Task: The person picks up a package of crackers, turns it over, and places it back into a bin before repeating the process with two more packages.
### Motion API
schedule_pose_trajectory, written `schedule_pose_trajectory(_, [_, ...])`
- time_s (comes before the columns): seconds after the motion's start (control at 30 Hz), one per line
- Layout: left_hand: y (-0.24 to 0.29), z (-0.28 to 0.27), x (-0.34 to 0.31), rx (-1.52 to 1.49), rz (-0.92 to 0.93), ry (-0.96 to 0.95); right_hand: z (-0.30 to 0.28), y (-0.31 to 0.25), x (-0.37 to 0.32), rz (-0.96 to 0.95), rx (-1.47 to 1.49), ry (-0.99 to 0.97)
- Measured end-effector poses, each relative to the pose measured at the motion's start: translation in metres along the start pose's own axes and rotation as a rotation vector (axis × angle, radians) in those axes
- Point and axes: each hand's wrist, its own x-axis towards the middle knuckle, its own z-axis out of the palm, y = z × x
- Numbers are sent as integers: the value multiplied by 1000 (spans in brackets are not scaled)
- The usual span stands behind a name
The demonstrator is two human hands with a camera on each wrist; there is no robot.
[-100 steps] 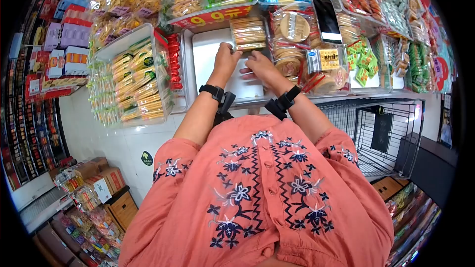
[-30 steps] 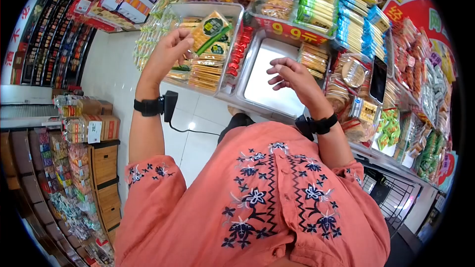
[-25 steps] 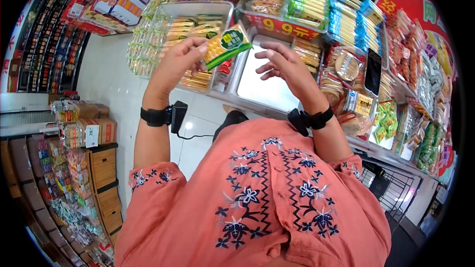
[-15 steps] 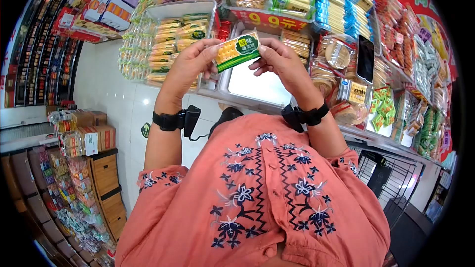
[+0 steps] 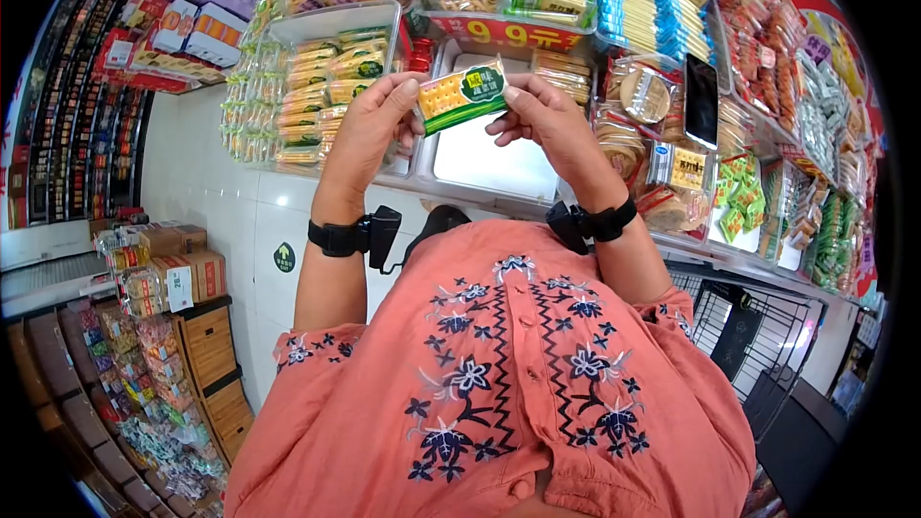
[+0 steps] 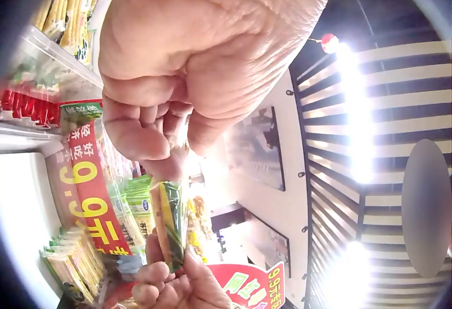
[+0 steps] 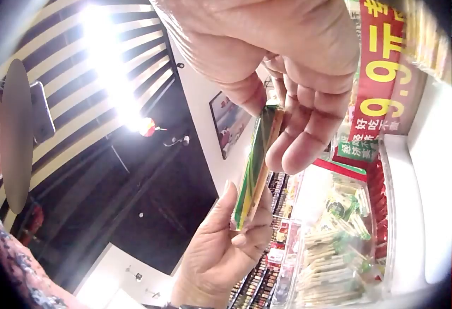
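A packet of crackers [image 5: 451, 101] in a clear, green-edged wrapper is held up before the white-bottomed bin [image 5: 494, 165]. My left hand [image 5: 381, 120] pinches its left end between thumb and fingers. At the other end my right hand [image 5: 552, 125] pinches it the same way. Both wrist views show the packet edge-on, its green side [image 6: 169, 217] stretched between the two hands. Behind it in the bin stand several similar packets [image 5: 562, 75]. More green-and-yellow cracker packets [image 5: 321, 101] fill the clear bin to the left.
A red 9.9 price strip [image 5: 508, 34] runs behind the white bin. Round biscuit packs [image 5: 641, 96] lie on the right, with a black phone [image 5: 701, 101] over them. A wire cart [image 5: 767, 326] stands at the lower right, and stacked cartons [image 5: 182, 264] at the lower left.
The left hand has lifted a packet of crackers out of the left bin and brought it over the white bin. The right hand has come to grip its other end.
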Motion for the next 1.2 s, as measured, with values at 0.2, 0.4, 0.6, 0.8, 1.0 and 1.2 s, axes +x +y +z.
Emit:
schedule_pose_trajectory(0.2, [-3, 4, 0, -22, 8, 21, -3, 3, 1, 2, 12, 4])
schedule_pose_trajectory(0.4, [-10, 3, 2, -24, 4, 35, -4, 5, 1, 18, 7, 23])
schedule_pose_trajectory(0.6, [-13, 4, 5, -42, 5, 39, -5, 5, 1, 27, 11, 32])
schedule_pose_trajectory(0.8, [-14, 9, 6, -52, 8, 58, -6, 6, -1, 21, 10, 44])
schedule_pose_trajectory(1.0, [-19, 9, 7, -64, -12, 56, -5, 6, -4, 32, -2, 58])
schedule_pose_trajectory(1.2, [-22, 9, 8, -35, -25, 48, -6, 7, -6, 25, 2, 59])
